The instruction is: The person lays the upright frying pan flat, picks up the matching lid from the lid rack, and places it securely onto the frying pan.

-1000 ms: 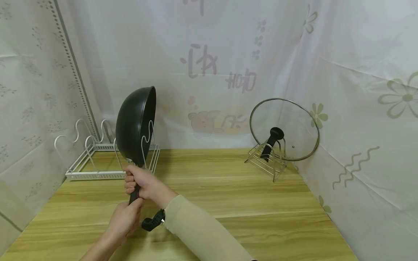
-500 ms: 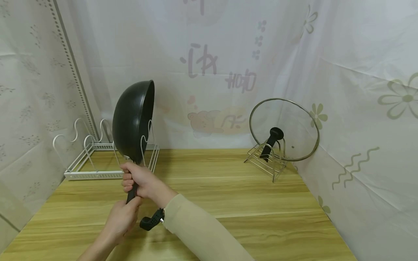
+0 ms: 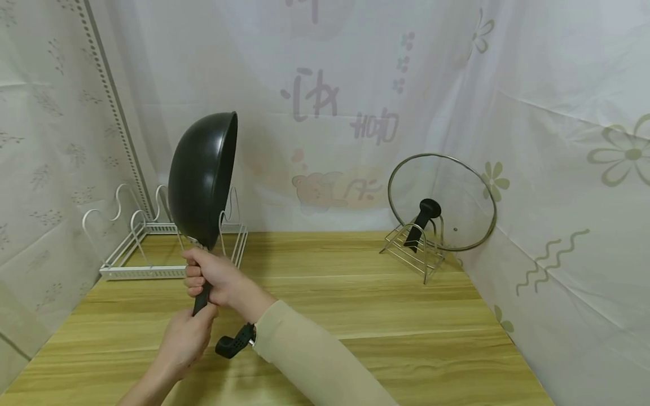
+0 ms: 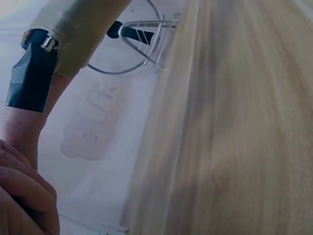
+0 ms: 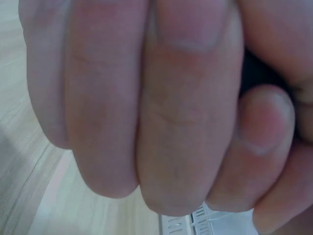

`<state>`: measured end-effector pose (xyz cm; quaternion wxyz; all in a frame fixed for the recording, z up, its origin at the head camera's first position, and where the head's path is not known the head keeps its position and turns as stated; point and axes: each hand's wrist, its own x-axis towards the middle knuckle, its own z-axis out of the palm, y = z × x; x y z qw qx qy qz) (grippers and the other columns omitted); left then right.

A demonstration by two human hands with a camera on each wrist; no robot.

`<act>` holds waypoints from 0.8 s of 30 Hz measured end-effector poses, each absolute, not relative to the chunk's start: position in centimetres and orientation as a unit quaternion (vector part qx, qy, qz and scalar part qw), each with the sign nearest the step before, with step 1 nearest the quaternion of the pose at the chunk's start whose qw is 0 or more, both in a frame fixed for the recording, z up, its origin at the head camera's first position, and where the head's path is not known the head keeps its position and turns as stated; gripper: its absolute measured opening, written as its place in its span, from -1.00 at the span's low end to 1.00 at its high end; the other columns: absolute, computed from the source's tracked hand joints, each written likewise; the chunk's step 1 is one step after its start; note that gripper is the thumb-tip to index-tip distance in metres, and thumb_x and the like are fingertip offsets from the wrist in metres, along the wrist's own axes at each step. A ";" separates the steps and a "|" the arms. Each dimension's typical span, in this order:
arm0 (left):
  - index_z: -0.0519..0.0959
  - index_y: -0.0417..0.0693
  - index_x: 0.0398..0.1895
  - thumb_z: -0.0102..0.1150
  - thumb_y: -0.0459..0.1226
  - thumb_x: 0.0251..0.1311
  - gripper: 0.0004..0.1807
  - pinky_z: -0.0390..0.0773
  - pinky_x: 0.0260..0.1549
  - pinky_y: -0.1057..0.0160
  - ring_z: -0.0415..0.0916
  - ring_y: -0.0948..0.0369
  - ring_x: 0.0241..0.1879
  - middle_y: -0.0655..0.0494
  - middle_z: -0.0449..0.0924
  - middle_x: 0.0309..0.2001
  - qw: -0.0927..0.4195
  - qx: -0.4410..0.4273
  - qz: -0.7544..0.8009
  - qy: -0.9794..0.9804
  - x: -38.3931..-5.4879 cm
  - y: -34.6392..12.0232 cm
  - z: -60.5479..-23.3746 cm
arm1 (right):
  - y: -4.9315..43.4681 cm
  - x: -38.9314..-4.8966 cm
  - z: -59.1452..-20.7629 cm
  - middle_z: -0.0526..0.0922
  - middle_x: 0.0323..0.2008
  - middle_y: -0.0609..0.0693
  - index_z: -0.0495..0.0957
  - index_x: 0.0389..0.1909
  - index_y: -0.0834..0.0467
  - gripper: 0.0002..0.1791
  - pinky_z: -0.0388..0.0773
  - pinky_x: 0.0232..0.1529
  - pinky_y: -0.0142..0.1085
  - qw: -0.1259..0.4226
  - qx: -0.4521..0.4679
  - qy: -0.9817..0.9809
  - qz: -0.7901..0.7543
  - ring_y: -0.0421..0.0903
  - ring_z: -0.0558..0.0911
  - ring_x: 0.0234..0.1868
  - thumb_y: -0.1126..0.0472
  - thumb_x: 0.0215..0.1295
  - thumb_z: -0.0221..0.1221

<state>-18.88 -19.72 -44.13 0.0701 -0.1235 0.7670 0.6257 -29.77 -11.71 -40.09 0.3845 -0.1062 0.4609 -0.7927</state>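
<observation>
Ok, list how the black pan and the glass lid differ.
The pan is opaque black; the lid is clear inside a metal rim. The left hand and right hand grip the pan's handle; the lid sits in a wire rack. Both are roughly on edge.

Black wok (image 3: 198,175), left of centre, its handle (image 3: 201,301) gripped by the right hand (image 3: 215,275) above the left hand (image 3: 189,338); white pan rack (image 3: 144,273), left; glass lid (image 3: 454,189) on edge in wire stand (image 3: 425,265), right; wooden bench (image 3: 365,310) below.
</observation>
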 end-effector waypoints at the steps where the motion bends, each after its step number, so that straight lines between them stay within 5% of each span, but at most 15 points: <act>1: 0.23 0.14 -0.75 0.04 -0.14 0.51 -0.46 0.17 -0.84 0.36 0.08 0.36 -0.83 0.36 0.17 -0.81 0.069 -0.122 0.625 0.768 -18.9 -19.7 -44.1 | -11.7 -29.7 -40.0 0.10 -0.69 -0.24 0.15 -0.64 -0.10 -0.45 0.09 -0.62 -0.49 0.385 -0.108 0.461 -0.792 -0.32 0.12 -0.70 0.07 0.67 0.04; 24: 0.25 0.10 -0.74 0.07 -0.14 0.50 -0.47 0.19 -0.78 0.32 0.07 0.32 -0.78 0.31 0.18 -0.77 0.028 -0.112 0.584 0.804 -18.5 -19.6 -42.2 | -11.2 -28.9 -37.7 0.13 -0.69 -0.24 0.18 -0.66 -0.09 -0.44 0.13 -0.64 -0.50 0.373 -0.142 0.463 -0.792 -0.32 0.14 -0.71 0.09 0.68 0.04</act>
